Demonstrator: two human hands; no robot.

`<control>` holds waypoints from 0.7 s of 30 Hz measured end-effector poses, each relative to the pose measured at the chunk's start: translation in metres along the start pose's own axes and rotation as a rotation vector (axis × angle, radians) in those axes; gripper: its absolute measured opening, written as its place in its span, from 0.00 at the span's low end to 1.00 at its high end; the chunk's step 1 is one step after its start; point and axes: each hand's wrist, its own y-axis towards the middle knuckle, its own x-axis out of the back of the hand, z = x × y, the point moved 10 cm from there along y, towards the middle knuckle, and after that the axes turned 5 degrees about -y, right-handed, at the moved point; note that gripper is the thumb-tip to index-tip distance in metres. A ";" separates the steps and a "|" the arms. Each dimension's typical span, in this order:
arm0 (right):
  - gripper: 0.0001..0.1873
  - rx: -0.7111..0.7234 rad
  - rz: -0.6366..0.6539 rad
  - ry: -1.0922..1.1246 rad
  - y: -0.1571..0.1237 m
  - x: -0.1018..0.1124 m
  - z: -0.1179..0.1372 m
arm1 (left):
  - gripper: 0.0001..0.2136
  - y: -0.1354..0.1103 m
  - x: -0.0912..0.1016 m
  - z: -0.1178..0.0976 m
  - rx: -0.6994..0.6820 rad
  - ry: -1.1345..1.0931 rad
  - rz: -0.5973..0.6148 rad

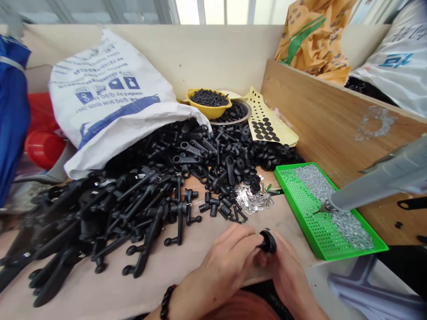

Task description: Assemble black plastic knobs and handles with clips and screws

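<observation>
Both my hands meet at the near edge of the table around a small round black plastic part. My left hand has its fingers curled over the part, with a dark bead bracelet on the wrist. My right hand grips the same part from the right side. Just beyond the hands lie a small heap of shiny metal clips and short black plastic pieces. A large pile of black plastic crank handles spreads across the table to the left.
A white woven sack spills the black parts. A green perforated tray of small metal pieces sits at right, with a grey power tool tip over it. A yellow bowl of black screws, a yellow sticker sheet and a wooden board stand behind.
</observation>
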 end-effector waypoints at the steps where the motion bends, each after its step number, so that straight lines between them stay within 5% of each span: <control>1: 0.21 -0.016 0.000 0.026 0.000 -0.002 -0.001 | 0.09 0.000 -0.001 -0.003 -0.017 0.029 0.026; 5: 0.22 -0.107 -0.030 0.134 -0.002 -0.005 -0.006 | 0.11 0.002 -0.001 -0.009 -0.059 -0.002 0.056; 11: 0.21 -0.070 -0.052 0.046 0.002 -0.001 0.001 | 0.08 -0.002 0.006 0.025 0.217 -0.277 -0.144; 17: 0.19 -0.065 -0.026 0.031 -0.002 -0.002 -0.002 | 0.10 0.006 0.004 -0.001 0.045 -0.204 0.033; 21: 0.19 -0.019 -0.040 -0.038 -0.002 0.001 0.003 | 0.08 0.010 0.002 0.002 0.130 -0.168 0.122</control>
